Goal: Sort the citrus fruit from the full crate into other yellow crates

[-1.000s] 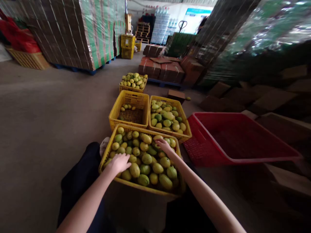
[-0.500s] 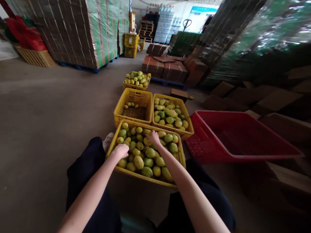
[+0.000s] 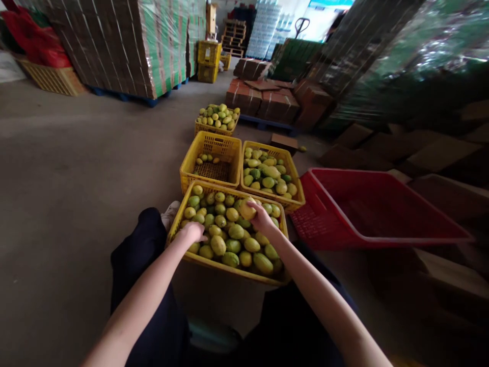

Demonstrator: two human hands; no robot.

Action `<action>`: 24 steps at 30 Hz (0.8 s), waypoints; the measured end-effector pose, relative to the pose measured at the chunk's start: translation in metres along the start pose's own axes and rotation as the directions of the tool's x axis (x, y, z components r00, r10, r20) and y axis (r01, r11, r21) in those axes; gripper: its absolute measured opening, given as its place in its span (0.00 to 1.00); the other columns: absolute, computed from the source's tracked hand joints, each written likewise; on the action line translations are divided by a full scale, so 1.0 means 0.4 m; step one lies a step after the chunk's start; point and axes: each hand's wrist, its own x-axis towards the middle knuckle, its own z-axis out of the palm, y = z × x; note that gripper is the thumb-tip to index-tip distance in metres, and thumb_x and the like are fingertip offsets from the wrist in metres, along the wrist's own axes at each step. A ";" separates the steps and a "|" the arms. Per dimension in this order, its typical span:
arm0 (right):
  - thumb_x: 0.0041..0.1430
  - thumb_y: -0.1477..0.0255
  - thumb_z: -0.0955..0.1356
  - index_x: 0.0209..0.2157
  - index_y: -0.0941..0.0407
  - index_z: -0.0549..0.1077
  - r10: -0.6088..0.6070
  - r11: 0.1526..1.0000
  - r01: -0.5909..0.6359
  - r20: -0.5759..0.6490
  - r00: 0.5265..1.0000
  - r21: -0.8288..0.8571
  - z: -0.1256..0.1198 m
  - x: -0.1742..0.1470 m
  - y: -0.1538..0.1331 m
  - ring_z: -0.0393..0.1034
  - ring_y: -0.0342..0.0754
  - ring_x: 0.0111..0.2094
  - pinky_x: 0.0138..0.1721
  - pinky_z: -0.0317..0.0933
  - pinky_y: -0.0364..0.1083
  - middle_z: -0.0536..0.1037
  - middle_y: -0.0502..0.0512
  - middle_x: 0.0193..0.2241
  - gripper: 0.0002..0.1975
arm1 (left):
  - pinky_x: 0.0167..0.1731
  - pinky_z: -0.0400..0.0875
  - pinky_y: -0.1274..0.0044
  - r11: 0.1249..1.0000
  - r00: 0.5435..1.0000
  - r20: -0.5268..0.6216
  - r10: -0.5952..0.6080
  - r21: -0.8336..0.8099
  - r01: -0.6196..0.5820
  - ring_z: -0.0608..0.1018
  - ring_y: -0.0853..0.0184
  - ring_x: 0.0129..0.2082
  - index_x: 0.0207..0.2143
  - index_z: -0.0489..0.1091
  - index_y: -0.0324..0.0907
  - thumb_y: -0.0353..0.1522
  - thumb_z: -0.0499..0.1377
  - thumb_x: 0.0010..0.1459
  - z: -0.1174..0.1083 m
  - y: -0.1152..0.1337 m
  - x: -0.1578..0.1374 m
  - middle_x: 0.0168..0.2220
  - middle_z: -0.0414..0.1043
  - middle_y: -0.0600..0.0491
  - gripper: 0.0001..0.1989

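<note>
In front of me a yellow crate (image 3: 229, 272) is filled with yellow-green fruit that look like lemons. Its far right part has my right hand (image 3: 262, 219) over it, closed around a pale yellow lemon (image 3: 248, 209) lifted just above the others. My left hand (image 3: 193, 233) rests low over the crate's left side, fingers slightly apart and no fruit visible in it. Some lemons beneath that hand are hidden. Among those nearest to it is a yellow lemon (image 3: 218, 245).
Behind stand a yellow crate (image 3: 187, 176) with a few lemons at its bottom, a fuller crate (image 3: 294, 204) and another heaped crate (image 3: 214, 130). A red basket (image 3: 324, 224) is at right. Brown cartons (image 3: 278, 107) and a wrapped pallet stack (image 3: 114, 51) stand farther back.
My right hand has lifted a lemon out of the pile and moved slightly right and nearer. My left hand has shifted slightly right, its fingers looser. The view has tilted down a little.
</note>
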 end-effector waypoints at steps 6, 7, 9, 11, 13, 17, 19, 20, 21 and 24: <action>0.64 0.66 0.68 0.40 0.53 0.74 0.222 0.884 -0.225 0.056 0.973 0.409 -0.049 -0.115 -0.018 0.77 0.49 0.25 0.20 0.71 0.44 0.82 0.53 0.28 0.06 | 0.52 0.74 0.67 0.998 0.997 0.029 0.068 -0.005 -0.068 0.81 0.51 0.55 0.53 0.78 0.38 0.39 0.57 0.68 0.034 0.038 0.037 0.55 0.80 0.37 0.19; 0.65 0.67 0.68 0.39 0.53 0.74 0.246 0.865 -0.236 0.036 0.969 0.443 -0.052 -0.126 -0.017 0.76 0.49 0.24 0.19 0.70 0.44 0.82 0.52 0.27 0.06 | 0.52 0.75 0.67 0.998 0.997 0.040 0.064 -0.001 -0.064 0.81 0.51 0.54 0.52 0.78 0.38 0.39 0.58 0.68 0.042 0.037 0.041 0.55 0.80 0.38 0.18; 0.66 0.68 0.67 0.38 0.53 0.74 0.285 0.833 -0.240 -0.013 0.958 0.499 -0.055 -0.140 -0.016 0.76 0.48 0.23 0.20 0.71 0.44 0.81 0.52 0.26 0.05 | 0.50 0.76 0.67 0.999 0.997 0.061 0.041 0.014 -0.042 0.82 0.50 0.52 0.49 0.79 0.38 0.38 0.60 0.66 0.060 0.030 0.047 0.53 0.81 0.38 0.16; 0.65 0.70 0.67 0.37 0.53 0.73 0.301 0.809 -0.230 -0.045 0.953 0.541 -0.055 -0.145 -0.016 0.76 0.48 0.23 0.20 0.72 0.44 0.81 0.51 0.25 0.03 | 0.50 0.76 0.66 0.999 0.998 0.057 0.014 0.032 -0.016 0.82 0.49 0.52 0.49 0.79 0.38 0.37 0.62 0.65 0.073 0.013 0.050 0.52 0.81 0.38 0.15; 0.64 0.70 0.68 0.37 0.53 0.73 0.290 0.793 -0.221 -0.033 0.956 0.567 -0.055 -0.146 -0.019 0.76 0.48 0.24 0.21 0.73 0.45 0.81 0.50 0.26 0.02 | 0.54 0.75 0.67 0.999 1.000 0.011 -0.009 0.047 0.009 0.81 0.50 0.55 0.51 0.78 0.37 0.36 0.60 0.66 0.078 -0.011 0.052 0.55 0.79 0.38 0.16; 0.61 0.67 0.71 0.39 0.53 0.73 0.227 0.793 -0.209 0.041 0.973 0.572 -0.067 -0.144 -0.031 0.78 0.50 0.28 0.23 0.72 0.44 0.81 0.52 0.28 0.07 | 0.61 0.69 0.66 0.994 0.986 -0.152 -0.071 0.067 0.082 0.74 0.50 0.63 0.61 0.70 0.37 0.33 0.55 0.69 0.061 -0.066 0.072 0.64 0.70 0.36 0.21; 0.60 0.64 0.71 0.39 0.53 0.73 0.217 0.813 -0.213 0.058 0.974 0.541 -0.077 -0.145 -0.038 0.78 0.50 0.29 0.25 0.72 0.45 0.81 0.53 0.29 0.09 | 0.62 0.68 0.64 0.989 0.973 -0.205 -0.107 0.077 0.125 0.73 0.48 0.64 0.63 0.67 0.35 0.33 0.55 0.69 0.048 -0.083 0.095 0.65 0.68 0.33 0.23; 0.61 0.63 0.71 0.39 0.53 0.73 0.225 0.826 -0.225 0.064 0.972 0.516 -0.082 -0.146 -0.042 0.77 0.51 0.29 0.25 0.72 0.45 0.81 0.54 0.29 0.09 | 0.62 0.67 0.62 0.987 0.968 -0.220 -0.119 0.084 0.140 0.72 0.46 0.64 0.64 0.66 0.34 0.33 0.56 0.68 0.044 -0.086 0.110 0.65 0.67 0.32 0.24; 0.61 0.62 0.71 0.39 0.53 0.73 0.241 0.838 -0.243 0.068 0.968 0.489 -0.087 -0.148 -0.046 0.76 0.50 0.28 0.25 0.71 0.45 0.80 0.54 0.29 0.10 | 0.62 0.67 0.60 0.985 0.965 -0.231 -0.122 0.092 0.147 0.71 0.44 0.65 0.65 0.65 0.35 0.32 0.58 0.67 0.043 -0.085 0.125 0.65 0.66 0.31 0.25; 0.63 0.62 0.70 0.38 0.53 0.72 0.296 0.848 -0.295 0.068 0.953 0.441 -0.095 -0.157 -0.059 0.73 0.49 0.25 0.24 0.69 0.45 0.79 0.54 0.28 0.09 | 0.63 0.65 0.56 0.987 0.967 -0.243 -0.073 0.124 0.105 0.66 0.42 0.68 0.67 0.62 0.40 0.28 0.65 0.58 0.057 -0.063 0.175 0.68 0.63 0.33 0.35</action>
